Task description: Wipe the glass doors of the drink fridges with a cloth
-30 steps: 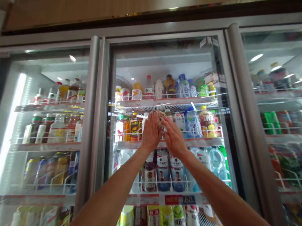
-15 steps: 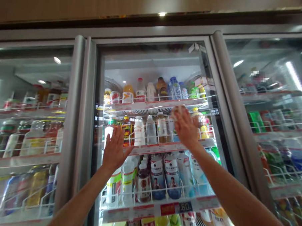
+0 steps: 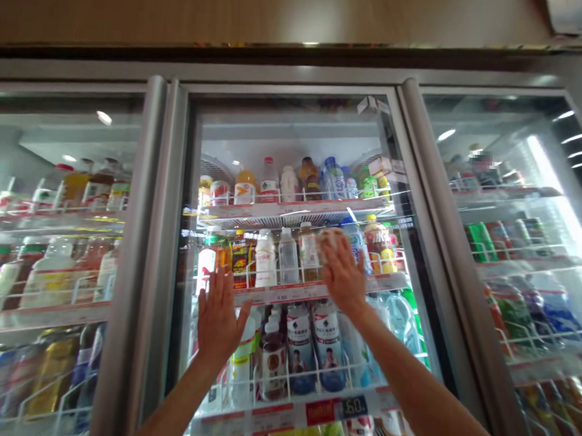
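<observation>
I stand in front of a drinks fridge with glass doors. My left hand (image 3: 218, 321) lies flat on the glass of the middle door (image 3: 294, 141), fingers stretched upward and holding nothing. My right hand (image 3: 343, 278) is higher and to the right on the same glass, pressing a small crumpled pale cloth (image 3: 329, 238) against it; the wad shows just above my fingertips. Behind the glass are shelves of bottles (image 3: 289, 256).
A thick grey door post (image 3: 167, 238) stands left of my left hand, and another post (image 3: 429, 250) rises at the right. Beyond them are the left door (image 3: 54, 233) and the right door (image 3: 512, 221), with more drinks behind each. A wooden panel (image 3: 281, 12) runs above.
My hands were together on the cloth a second ago. The left hand has slid down and left onto bare glass. The right hand carried the cloth right, then slightly down.
</observation>
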`<action>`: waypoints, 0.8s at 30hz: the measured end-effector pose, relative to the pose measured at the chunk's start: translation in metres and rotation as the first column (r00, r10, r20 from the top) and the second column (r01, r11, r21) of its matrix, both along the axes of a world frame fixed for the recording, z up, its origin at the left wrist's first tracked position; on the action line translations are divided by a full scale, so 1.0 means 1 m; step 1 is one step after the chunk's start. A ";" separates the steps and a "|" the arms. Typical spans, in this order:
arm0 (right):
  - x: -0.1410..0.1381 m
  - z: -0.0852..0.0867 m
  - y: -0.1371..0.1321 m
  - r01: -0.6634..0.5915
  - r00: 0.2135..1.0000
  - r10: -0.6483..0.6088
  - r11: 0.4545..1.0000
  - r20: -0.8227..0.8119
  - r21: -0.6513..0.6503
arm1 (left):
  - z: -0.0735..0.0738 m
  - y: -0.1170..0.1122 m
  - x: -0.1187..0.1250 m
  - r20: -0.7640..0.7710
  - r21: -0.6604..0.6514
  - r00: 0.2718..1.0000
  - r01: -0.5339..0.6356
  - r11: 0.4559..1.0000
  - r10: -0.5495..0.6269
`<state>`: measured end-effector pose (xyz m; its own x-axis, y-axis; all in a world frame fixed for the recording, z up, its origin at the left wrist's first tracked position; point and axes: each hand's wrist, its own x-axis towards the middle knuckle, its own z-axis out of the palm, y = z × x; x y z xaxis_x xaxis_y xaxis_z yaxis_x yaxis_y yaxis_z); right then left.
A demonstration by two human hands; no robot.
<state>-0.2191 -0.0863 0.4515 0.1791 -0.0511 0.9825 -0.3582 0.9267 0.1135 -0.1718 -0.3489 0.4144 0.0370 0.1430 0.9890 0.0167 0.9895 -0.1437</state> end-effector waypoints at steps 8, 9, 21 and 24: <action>-0.001 0.002 -0.011 -0.040 0.998 0.054 0.965 0.044 -0.260 | -0.011 0.003 -0.003 -0.021 -0.003 1.000 0.007 1.000 -0.007; 0.008 -0.003 -0.041 -0.059 0.997 0.063 0.995 0.051 -0.087 | -0.010 0.002 -0.002 -0.022 -0.005 1.000 0.012 1.000 -0.012; -0.001 -0.011 -0.015 0.025 1.000 -0.030 0.954 -0.010 -0.297 | -0.030 -0.023 0.004 -0.005 -0.047 1.000 -0.014 0.999 0.014; 0.016 -0.024 -0.068 -0.015 0.999 0.018 0.997 0.040 -0.070 | -0.029 -0.024 0.004 -0.002 -0.054 1.000 0.001 0.999 -0.001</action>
<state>-0.2027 -0.1543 0.4273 0.1397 0.0200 0.9900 -0.3763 0.9259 0.0344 -0.1681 -0.3728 0.3854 0.0393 0.1963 0.9798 0.0175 0.9802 -0.1971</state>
